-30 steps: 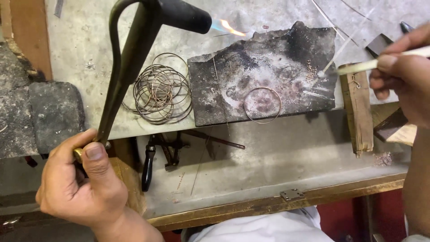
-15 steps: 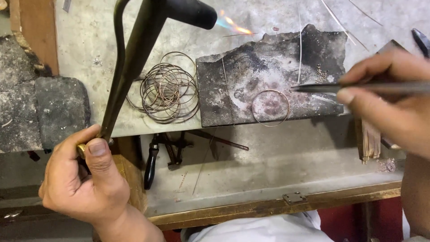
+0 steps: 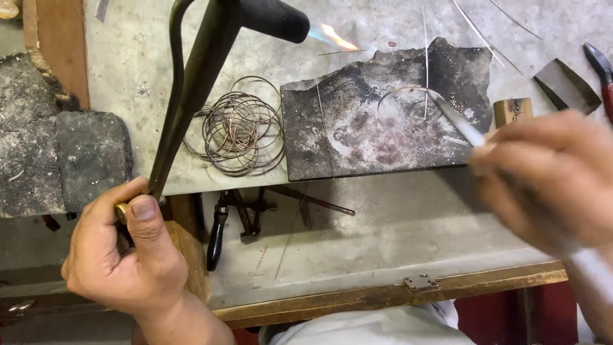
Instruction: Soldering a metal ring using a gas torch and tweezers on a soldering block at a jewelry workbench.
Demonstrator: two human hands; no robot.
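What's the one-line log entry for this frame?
left hand: grips lit torch | right hand: tweezers at wire ring on charred block | loose rings beside

**Torch and tweezers at a charred soldering block**

Head view, looking down on a grey table (image 3: 396,230). The left hand (image 3: 121,255) closes around the lower end of a dark, long-handled torch (image 3: 204,70), thumb pressed on top; the torch slants up and right, and a small flame (image 3: 332,37) leaves its nozzle above the block's upper left edge. The right hand (image 3: 549,179), blurred, holds slim tweezers (image 3: 456,118) whose tips meet a thin wire ring (image 3: 408,92) lying on the charred block (image 3: 370,134). Left of the block lies a loose pile of wire rings (image 3: 239,128). Dark-handled pliers (image 3: 220,223) rest on the lower ledge. A small wooden piece (image 3: 513,110) stands just right of the block.
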